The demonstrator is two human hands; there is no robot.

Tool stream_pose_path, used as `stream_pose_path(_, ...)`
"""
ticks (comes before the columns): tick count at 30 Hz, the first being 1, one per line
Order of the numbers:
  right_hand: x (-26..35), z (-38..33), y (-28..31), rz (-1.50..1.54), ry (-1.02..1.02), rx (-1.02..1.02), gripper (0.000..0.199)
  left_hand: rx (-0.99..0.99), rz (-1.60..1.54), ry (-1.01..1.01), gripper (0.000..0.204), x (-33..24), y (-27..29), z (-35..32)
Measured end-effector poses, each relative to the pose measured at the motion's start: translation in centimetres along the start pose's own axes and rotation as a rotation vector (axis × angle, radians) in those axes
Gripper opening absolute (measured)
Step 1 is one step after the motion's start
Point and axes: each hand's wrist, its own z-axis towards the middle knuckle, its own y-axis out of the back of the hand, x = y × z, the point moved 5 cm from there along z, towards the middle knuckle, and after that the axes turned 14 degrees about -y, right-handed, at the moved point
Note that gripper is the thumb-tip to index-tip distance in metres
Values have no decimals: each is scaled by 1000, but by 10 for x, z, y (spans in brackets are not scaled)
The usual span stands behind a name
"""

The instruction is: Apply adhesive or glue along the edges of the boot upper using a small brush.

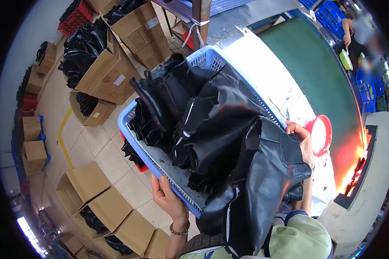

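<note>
A light-blue plastic basket [124,123] hangs tilted in front of me, over the tiled floor and beside a work table. Black leather boot uppers [229,101] fill it in a heap, some with pale strips along their edges. One large upper [268,168] lies over the near end and droops toward my body. My left hand [168,199] grips the basket's rim on the near left, thumb on top. On the opposite side my right hand [302,138] is closed round the rim, its lower part and wrist partly covered by the uppers.
Right of the basket are a white sheet [257,60], a green belt [309,60], a red-rimmed round tub [328,136] and an orange-glowing heater [353,179]. Cardboard boxes [110,82] of black boot parts stand left; open cartons [110,209] are below. Another person [358,39] works far right.
</note>
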Motion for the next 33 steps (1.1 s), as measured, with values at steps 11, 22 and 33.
stream_pose_path(11, 34, 71, -106, -55, 356, 272, 29, -113, 90, -158, 27, 31, 36, 51)
stream_pose_path(22, 60, 192, -169, -131, 327, 579, 73, -160, 257, -306, 32, 129, 46, 170)
stream_pose_path(33, 304, 381, -219, -773, 754, -230, 37, -203, 363, -203, 29, 121, 47, 162)
